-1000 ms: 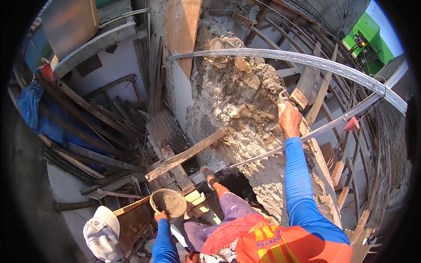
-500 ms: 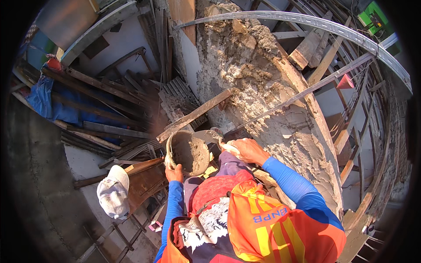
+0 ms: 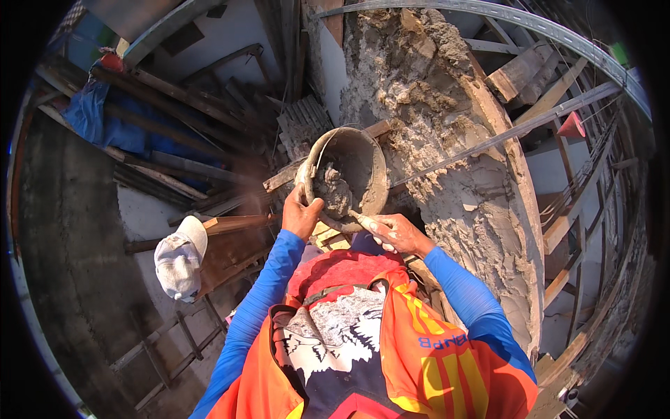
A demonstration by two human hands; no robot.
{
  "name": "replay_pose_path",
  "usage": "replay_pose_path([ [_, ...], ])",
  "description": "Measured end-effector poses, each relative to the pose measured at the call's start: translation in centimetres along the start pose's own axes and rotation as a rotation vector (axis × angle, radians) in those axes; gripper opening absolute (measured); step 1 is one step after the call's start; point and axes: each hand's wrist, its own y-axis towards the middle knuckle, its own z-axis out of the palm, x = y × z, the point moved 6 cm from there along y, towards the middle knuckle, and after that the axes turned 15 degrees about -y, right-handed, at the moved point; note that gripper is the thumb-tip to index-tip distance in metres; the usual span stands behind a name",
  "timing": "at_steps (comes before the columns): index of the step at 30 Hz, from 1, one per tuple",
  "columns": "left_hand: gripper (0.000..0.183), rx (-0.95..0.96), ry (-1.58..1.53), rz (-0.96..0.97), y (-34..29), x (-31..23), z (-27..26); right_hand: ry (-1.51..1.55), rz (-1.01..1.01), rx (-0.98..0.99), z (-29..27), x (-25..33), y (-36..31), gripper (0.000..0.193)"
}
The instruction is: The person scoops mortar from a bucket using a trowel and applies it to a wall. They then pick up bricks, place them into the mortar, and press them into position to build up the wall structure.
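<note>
A mortar-smeared bucket point(image 3: 377, 183) is tilted in front of me, with wet grey mortar point(image 3: 331, 190) inside. My left hand point(image 3: 301, 215) is closed on its left rim. My right hand point(image 3: 399, 234) grips the pale handle of a trowel point(image 3: 364, 221) at the near rim. The trowel's blade reaches into the bucket and is hidden by mortar. Right of the bucket runs a wall top or ledge point(image 3: 457, 202) covered with rough mortar, its near part smoother than its far part.
A thin metal bar point(image 3: 509, 133) crosses above the ledge, and a curved metal channel point(image 3: 530, 24) spans beyond it. Wooden beams point(image 3: 188, 98) and a blue tarp point(image 3: 91, 115) lie below at left. A pale cap point(image 3: 179, 262) is at left; whether someone wears it I cannot tell.
The bucket has moved away from me and to the right, tipping so more of its inside shows. My right hand has come from the ledge side to the bucket, bringing the trowel into it.
</note>
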Motion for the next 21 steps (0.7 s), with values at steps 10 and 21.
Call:
replay_pose_path([
  [10, 0.016, -0.257, -0.346, -0.256, -1.2, 4.1, -0.7, 0.25, 0.073, -0.44, -5.9, 1.4, -19.1, 0.039],
  [21, 0.017, -0.389, -0.125, -0.284, -2.6, 6.2, -4.8, 0.121, 0.161, -1.076, -22.5, -0.8, -30.9, 0.045],
])
